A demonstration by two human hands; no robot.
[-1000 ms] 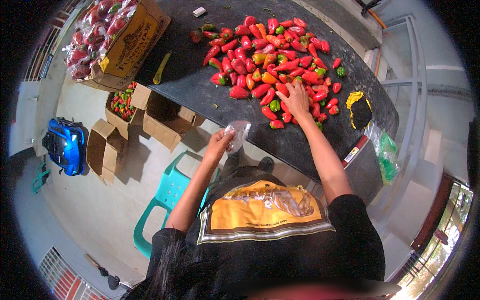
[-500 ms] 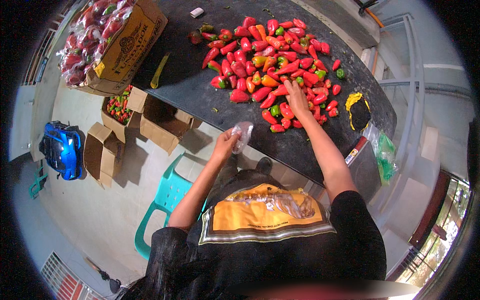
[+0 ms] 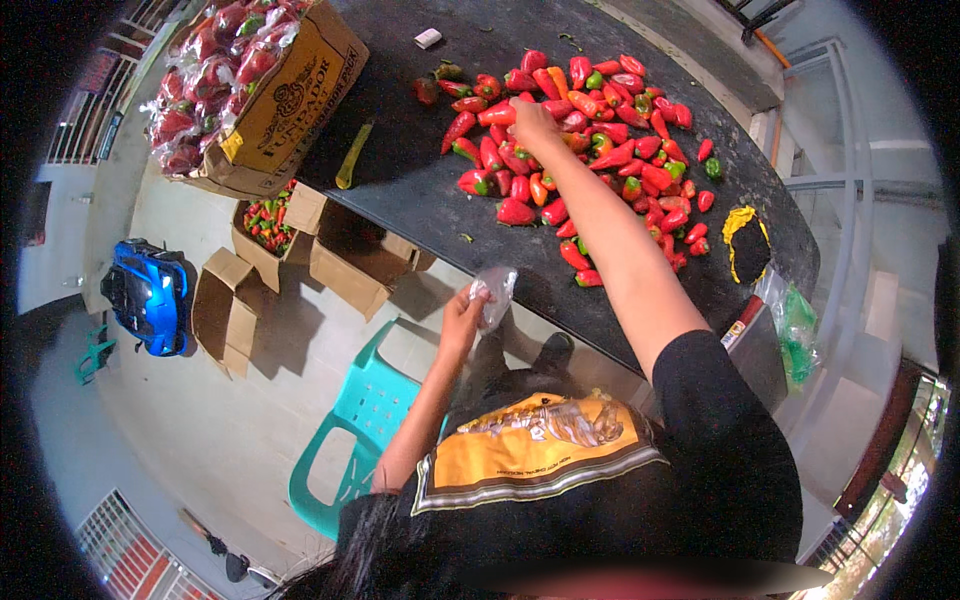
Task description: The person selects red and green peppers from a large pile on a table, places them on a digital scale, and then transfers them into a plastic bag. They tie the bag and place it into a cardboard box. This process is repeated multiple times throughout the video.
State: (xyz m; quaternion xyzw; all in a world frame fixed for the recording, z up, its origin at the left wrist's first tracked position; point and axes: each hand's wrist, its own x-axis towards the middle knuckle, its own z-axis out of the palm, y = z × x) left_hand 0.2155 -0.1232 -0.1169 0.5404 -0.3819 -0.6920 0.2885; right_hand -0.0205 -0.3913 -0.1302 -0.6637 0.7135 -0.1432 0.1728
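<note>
The left hand (image 3: 462, 318) had its fingers pinched together on a clear plastic bag (image 3: 498, 294) — near the edge of the dark table (image 3: 395, 135). Ahead and rightward of that grip lay the heap of peppers (image 3: 618, 156). The right hand (image 3: 532, 122) was among them, a red pepper (image 3: 495, 114) just left of its fingers — whether they clamped it, I couldn't tell. Leftward of both grips stood a carton (image 3: 305, 100) of bagged peppers (image 3: 205, 80).

To my eye, the peppers (image 3: 616, 156) had smooth, quite glossy skin. The small bag (image 3: 496, 295) was of thin clear plastic, shiny and creased. The black tabletop (image 3: 400, 190) looked matt and scuffed. The large box (image 3: 290, 110) was dull cardboard, the chair (image 3: 360, 425) smooth plastic, the shirt (image 3: 730, 450) soft matt cloth.
</note>
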